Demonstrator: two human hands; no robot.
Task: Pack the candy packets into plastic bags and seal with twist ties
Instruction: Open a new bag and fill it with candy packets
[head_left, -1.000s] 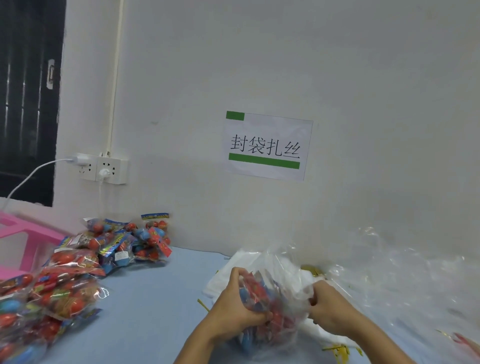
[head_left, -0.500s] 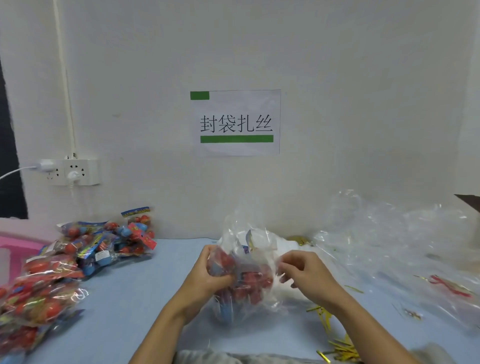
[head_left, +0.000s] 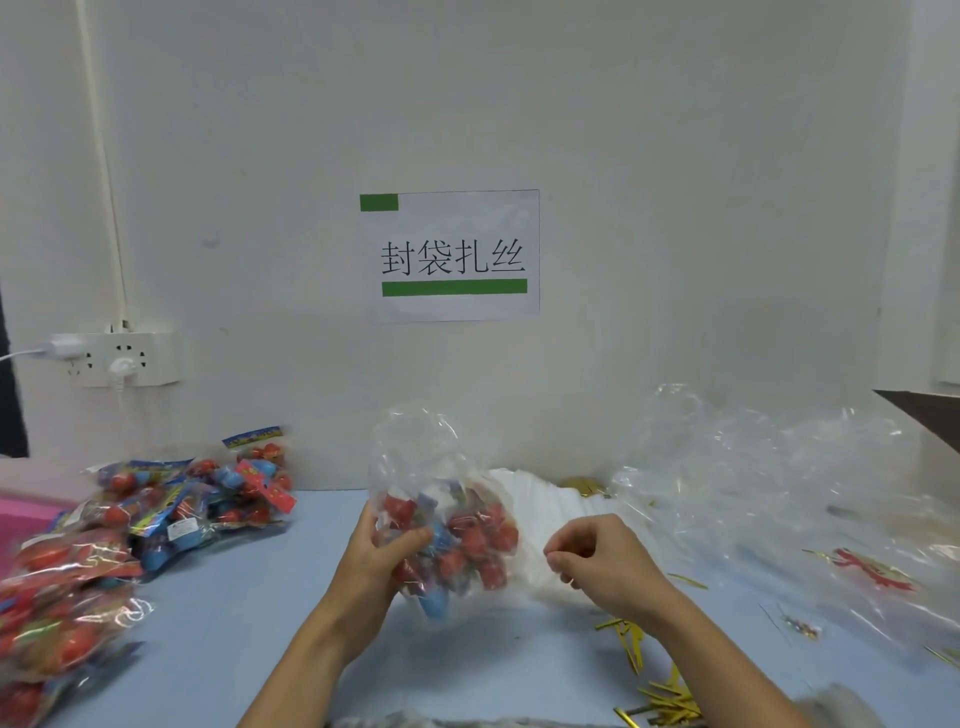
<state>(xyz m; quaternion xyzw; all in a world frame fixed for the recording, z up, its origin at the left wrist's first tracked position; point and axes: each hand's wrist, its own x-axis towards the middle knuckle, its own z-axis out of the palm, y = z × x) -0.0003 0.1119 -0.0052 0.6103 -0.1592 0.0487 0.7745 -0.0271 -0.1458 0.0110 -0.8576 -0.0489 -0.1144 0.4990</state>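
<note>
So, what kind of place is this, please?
Likely a small packing workstation: a printed sign on the wall, candy packets piled on the blue table, gold twist ties, and loose plastic bags.

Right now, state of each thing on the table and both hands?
Bag of candy: filled, neck open and untied, held upright.
Left hand: gripping the bag's side.
Right hand: off the bag, fingers curled, nothing visible in them.
Twist ties: loose on the table.
Candy packets: piled at left.
Empty bags: crumpled heap at right.

Upright clear bag (head_left: 441, 525) of candies
</note>
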